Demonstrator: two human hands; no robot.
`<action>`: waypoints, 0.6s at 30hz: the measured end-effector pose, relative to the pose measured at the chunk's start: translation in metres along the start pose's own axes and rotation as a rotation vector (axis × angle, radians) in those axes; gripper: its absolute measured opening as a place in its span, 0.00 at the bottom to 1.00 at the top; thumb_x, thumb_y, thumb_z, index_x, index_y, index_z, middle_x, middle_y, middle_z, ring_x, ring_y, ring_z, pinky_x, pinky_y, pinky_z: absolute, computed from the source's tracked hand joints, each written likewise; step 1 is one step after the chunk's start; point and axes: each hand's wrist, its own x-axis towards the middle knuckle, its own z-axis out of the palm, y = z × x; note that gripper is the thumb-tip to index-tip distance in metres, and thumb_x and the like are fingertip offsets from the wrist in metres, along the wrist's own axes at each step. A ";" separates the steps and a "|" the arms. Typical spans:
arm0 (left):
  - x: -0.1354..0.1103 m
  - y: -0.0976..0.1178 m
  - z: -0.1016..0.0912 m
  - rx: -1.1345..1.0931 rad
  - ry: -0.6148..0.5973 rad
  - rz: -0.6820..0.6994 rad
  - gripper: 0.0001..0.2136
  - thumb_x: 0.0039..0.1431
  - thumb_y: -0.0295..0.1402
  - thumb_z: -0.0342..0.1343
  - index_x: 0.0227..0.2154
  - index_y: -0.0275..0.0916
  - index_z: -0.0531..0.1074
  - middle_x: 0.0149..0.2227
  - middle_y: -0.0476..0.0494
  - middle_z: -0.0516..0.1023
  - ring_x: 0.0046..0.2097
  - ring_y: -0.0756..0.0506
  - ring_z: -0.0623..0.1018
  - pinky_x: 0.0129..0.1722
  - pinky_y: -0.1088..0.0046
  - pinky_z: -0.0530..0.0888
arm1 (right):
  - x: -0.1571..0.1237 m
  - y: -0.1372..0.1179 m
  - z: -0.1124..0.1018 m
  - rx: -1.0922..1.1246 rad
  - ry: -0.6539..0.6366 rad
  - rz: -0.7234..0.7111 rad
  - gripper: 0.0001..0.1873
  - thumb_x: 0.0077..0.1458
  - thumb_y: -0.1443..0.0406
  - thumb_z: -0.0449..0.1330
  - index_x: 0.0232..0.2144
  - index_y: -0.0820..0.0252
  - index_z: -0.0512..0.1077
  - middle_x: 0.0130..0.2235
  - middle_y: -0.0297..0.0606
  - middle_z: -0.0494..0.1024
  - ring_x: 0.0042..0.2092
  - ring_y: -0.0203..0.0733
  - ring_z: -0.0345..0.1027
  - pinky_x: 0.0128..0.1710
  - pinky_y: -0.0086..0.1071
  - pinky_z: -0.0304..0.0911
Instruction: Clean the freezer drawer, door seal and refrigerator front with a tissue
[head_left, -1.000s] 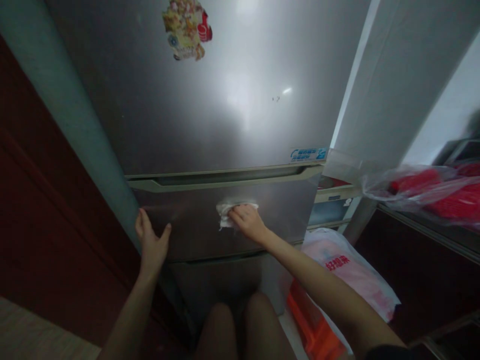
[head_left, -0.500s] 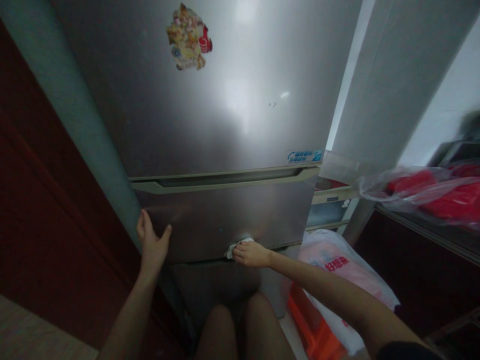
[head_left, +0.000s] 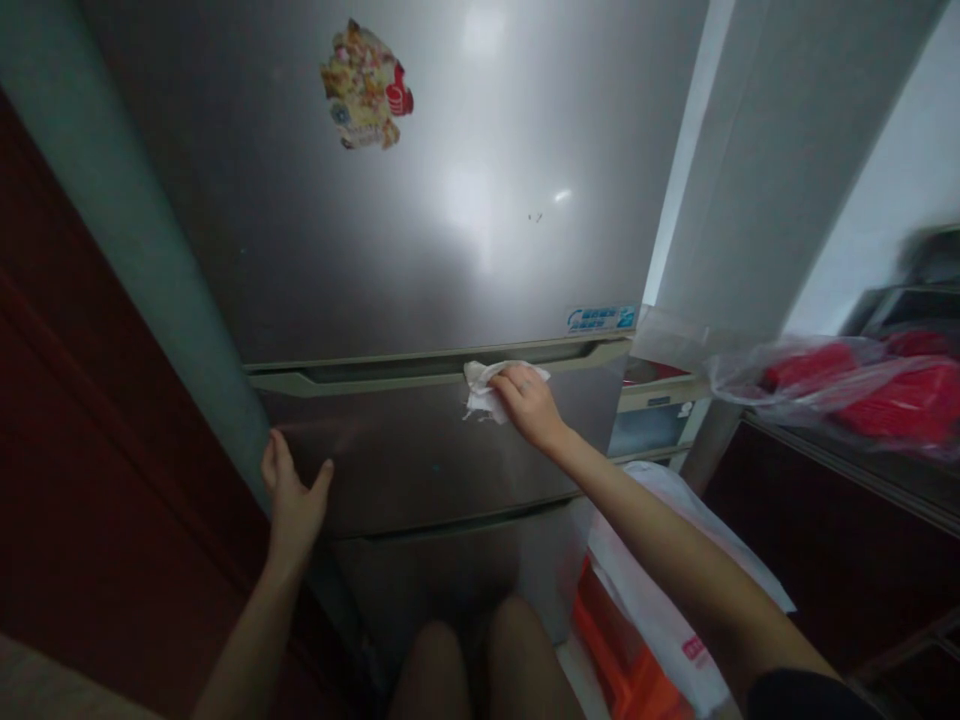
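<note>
I face a tall silver fridge [head_left: 420, 230] from low down, my knees below it. My right hand [head_left: 528, 403] presses a crumpled white cloth [head_left: 482, 386] against the top edge of the middle drawer front [head_left: 420, 455], just under its pale handle strip [head_left: 360, 378]. The fingers curl over the cloth. My left hand [head_left: 291, 500] lies flat with fingers spread on the drawer's left corner, holding nothing.
A colourful sticker [head_left: 365, 86] sits high on the fridge door, a small blue label [head_left: 600, 319] at its lower right. A dark red door [head_left: 90, 420] stands at the left. White and orange plastic bags [head_left: 652, 620] lie at the right, red items in clear plastic [head_left: 840, 385] on a shelf.
My right hand has moved the cloth from the drawer front's bottom edge up and slightly right to its top edge. My left hand has stayed on the left corner.
</note>
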 end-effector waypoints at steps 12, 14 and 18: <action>-0.002 0.002 -0.004 -0.001 -0.020 0.017 0.44 0.52 0.43 0.56 0.67 0.32 0.41 0.66 0.28 0.46 0.67 0.36 0.51 0.66 0.58 0.48 | -0.135 -0.065 0.047 0.109 -0.186 -0.239 0.14 0.65 0.70 0.46 0.37 0.64 0.72 0.31 0.39 0.74 0.33 0.38 0.64 0.33 0.33 0.58; -0.002 0.001 -0.004 0.003 -0.020 0.021 0.44 0.52 0.43 0.56 0.67 0.32 0.41 0.66 0.28 0.46 0.68 0.37 0.51 0.66 0.59 0.48 | -0.161 -0.068 0.050 0.120 -0.261 -0.276 0.13 0.65 0.70 0.47 0.35 0.63 0.71 0.30 0.38 0.73 0.33 0.38 0.65 0.32 0.33 0.58; -0.001 0.001 -0.004 0.009 -0.018 0.013 0.44 0.53 0.43 0.56 0.67 0.33 0.40 0.67 0.30 0.45 0.68 0.37 0.50 0.66 0.59 0.47 | -0.180 -0.066 0.050 0.146 -0.305 -0.334 0.12 0.64 0.70 0.48 0.32 0.63 0.70 0.30 0.37 0.72 0.34 0.38 0.65 0.33 0.32 0.58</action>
